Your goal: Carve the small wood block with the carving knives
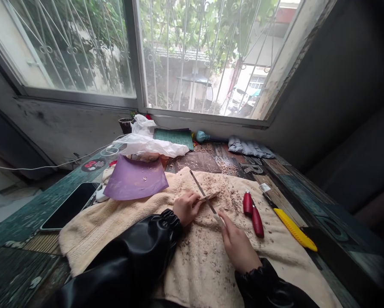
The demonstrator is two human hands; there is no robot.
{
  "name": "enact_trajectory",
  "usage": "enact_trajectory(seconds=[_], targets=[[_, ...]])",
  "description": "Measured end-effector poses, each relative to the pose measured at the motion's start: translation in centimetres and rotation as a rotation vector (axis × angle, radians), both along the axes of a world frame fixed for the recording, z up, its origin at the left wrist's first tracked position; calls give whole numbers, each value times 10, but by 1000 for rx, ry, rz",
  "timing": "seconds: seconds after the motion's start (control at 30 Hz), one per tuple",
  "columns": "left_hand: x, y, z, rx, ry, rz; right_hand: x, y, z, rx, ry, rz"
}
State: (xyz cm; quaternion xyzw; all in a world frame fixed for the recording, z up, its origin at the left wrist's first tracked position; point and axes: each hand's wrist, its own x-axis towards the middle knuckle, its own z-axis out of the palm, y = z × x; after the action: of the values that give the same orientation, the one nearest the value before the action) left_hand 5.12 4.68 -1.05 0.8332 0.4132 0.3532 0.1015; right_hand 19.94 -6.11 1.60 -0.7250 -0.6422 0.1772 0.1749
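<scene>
My left hand is closed on a small, slender piece of wood, pressing it near the towel with its pointed end to the right. In my right hand is a long, thin metal blade, a file or a saw blade; I cannot tell which. It crosses over the wood diagonally, its far tip pointing up and left. Wood shavings lie scattered on the beige towel beneath both hands. To the right rest two red-handled tools and a yellow-handled tool.
Purple sandpaper lies at the towel's left, with a phone beyond. At the back are a white plastic bag, a green sheet, a blue-headed object and a grey padded roll. A barred window rises behind the table.
</scene>
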Motion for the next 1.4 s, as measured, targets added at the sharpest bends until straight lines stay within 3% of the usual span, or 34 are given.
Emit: enact_trajectory(seconds=[0.23, 0.37, 0.53, 0.67, 0.83, 1.0, 1.23, 1.4], targets=[[-3, 2, 1, -9, 34, -108, -9, 22, 4, -13, -181, -4], [-1, 0, 2, 0, 40, -80, -17, 35, 7, -7, -207, 0], [1, -1, 1, -8, 30, 23, -10, 12, -2, -1, -143, 23], [-1, 2, 0, 0, 2, -12, -2, -11, -5, -12, -104, -6], [-2, 4, 1, 17, 6, -122, -9, 4, 6, -60, -213, -80], [-1, -2, 2, 34, 56, -69, -22, 22, 15, -72, -273, -105], [9, -12, -1, 42, 67, -82, -14, -2, -1, -61, -228, -89], [4, -2, 0, 20, 52, 19, -11, -24, -5, -66, -197, -100]])
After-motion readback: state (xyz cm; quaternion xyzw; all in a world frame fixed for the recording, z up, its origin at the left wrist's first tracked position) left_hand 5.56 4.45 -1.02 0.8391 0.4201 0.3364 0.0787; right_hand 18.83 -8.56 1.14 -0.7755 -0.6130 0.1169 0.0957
